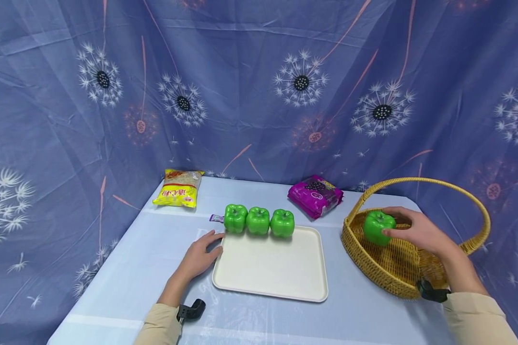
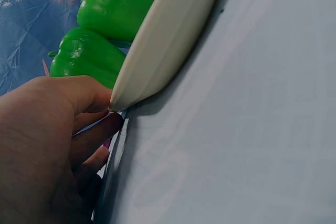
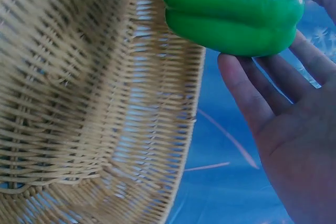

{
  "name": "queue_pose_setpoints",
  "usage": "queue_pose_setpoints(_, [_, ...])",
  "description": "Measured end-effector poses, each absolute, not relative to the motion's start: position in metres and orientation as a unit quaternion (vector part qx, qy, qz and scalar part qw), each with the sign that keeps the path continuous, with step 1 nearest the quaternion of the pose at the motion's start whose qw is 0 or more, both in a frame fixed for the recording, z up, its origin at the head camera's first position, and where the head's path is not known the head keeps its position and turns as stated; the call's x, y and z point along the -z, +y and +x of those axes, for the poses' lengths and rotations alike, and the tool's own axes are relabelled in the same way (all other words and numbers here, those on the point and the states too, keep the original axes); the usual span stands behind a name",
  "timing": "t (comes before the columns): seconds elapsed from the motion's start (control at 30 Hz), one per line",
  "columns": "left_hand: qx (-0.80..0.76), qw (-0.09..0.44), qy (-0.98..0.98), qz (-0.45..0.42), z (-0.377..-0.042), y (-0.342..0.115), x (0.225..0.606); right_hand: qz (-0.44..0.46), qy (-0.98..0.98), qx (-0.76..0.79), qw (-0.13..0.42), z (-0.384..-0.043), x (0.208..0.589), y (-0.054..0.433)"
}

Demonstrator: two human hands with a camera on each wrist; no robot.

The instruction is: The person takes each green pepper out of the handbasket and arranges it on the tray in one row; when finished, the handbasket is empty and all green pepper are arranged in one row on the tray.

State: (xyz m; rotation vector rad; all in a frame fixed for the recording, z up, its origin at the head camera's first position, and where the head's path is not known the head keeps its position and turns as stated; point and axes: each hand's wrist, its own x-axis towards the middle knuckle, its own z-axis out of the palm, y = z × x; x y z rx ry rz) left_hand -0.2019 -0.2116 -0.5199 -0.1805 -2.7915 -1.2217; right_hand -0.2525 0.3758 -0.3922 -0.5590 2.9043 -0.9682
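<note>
My right hand [image 1: 418, 231] grips a green bell pepper [image 1: 378, 227] between thumb and fingers, over the wicker basket [image 1: 390, 278]. In the right wrist view, the pepper [image 3: 231, 11] hangs beside the basket's woven wall [image 3: 121, 129]. My left hand [image 1: 200, 254] touches the left edge of the cream tray [image 1: 272, 268] with its fingers extended. The left wrist view shows its fingertips against the tray's rim [image 2: 157, 51]. Three more green bell peppers [image 1: 258, 221] stand side by side in a row along the tray's far edge.
A yellow bag of dry food [image 1: 180, 188] lies at the back left of the table. Behind the tray, to the right, lies a purple packet [image 1: 315, 196]. A small purple sachet [image 1: 217, 218] is left of the peppers. The basket's tall handle [image 1: 418, 180] arches over it.
</note>
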Motion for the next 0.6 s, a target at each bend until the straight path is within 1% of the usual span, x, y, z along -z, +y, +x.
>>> queue_pose_setpoints(0.17, [0.403, 0.038, -0.912, -0.06, -0.201, -0.212, 0.519, -0.185, 0.923, 0.338, 0.012, -0.244, 0.388, 0.369])
queue_pose_setpoints(0.33, [0.401, 0.04, -0.913, -0.06, -0.201, -0.211, 0.519, -0.195, 0.905, 0.378, 0.026, -0.236, 0.381, 0.358])
queue_pose_setpoints(0.43, [0.4, 0.044, -0.913, -0.063, -0.201, -0.211, 0.518, -0.209, 0.893, 0.398, 0.027, -0.232, 0.377, 0.349])
queue_pose_setpoints(0.6, [0.402, 0.044, -0.913, -0.063, -0.201, -0.211, 0.519, -0.248, 0.887, 0.39, 0.014, -0.226, 0.371, 0.33])
